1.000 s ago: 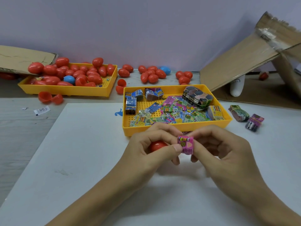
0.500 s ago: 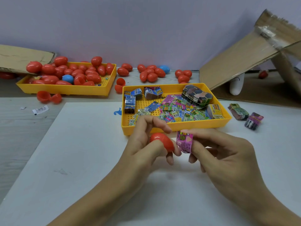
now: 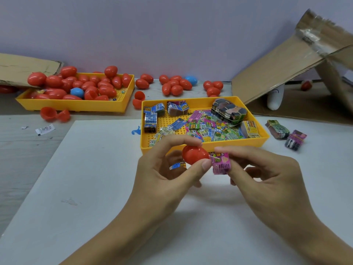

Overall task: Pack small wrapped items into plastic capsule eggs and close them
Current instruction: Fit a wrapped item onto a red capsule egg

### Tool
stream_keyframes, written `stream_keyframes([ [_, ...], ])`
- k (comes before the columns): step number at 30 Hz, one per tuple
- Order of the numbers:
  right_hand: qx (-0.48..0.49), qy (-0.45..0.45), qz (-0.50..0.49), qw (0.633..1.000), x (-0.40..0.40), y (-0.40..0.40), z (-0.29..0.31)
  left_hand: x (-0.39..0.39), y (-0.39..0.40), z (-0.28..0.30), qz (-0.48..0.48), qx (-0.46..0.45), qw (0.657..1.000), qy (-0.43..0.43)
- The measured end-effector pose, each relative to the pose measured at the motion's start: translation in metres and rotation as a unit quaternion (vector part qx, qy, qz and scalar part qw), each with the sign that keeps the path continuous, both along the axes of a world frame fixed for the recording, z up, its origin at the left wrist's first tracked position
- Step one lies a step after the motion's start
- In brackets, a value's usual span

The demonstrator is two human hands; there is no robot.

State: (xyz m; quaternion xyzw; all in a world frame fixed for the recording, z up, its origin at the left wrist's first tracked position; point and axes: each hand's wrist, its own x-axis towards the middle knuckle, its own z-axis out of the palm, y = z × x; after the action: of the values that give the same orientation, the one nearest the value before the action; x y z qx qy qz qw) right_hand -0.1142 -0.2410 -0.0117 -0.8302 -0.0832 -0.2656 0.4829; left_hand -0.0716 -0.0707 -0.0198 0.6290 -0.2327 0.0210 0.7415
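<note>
red egg half (image 3: pixel 194 154); pink packet (image 3: pixel 221 163) with dark print and a yellow patch; blue-and-yellow packet (image 3: pixel 178 165); yellow near tray (image 3: pixel 202 146), dotted floor, holding blue, pink, green and yellow printed packets; yellow far tray (image 3: pixel 76 106) of red eggs, one blue egg (image 3: pixel 77 92); white mat (image 3: pixel 95 178); brown cardboard (image 3: pixel 282 67); lilac wall (image 3: pixel 152 35).

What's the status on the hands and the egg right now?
Left hand grips red egg. Right hand pinches pink wrapped item beside it. Item not yet inside. Nothing in the way.
</note>
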Motion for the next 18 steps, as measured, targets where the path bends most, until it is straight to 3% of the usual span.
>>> stream_keyframes([
  [7,0.01,0.027,-0.009,1.0,0.0027,-0.0057,-0.0002,0.0005,0.0023,-0.001,-0.023,-0.034,0.999,0.036],
  [18,0.015,0.015,0.024,0.999,0.0005,-0.0023,0.002,0.0,0.0007,-0.0023,-0.009,0.008,0.999,0.033],
])
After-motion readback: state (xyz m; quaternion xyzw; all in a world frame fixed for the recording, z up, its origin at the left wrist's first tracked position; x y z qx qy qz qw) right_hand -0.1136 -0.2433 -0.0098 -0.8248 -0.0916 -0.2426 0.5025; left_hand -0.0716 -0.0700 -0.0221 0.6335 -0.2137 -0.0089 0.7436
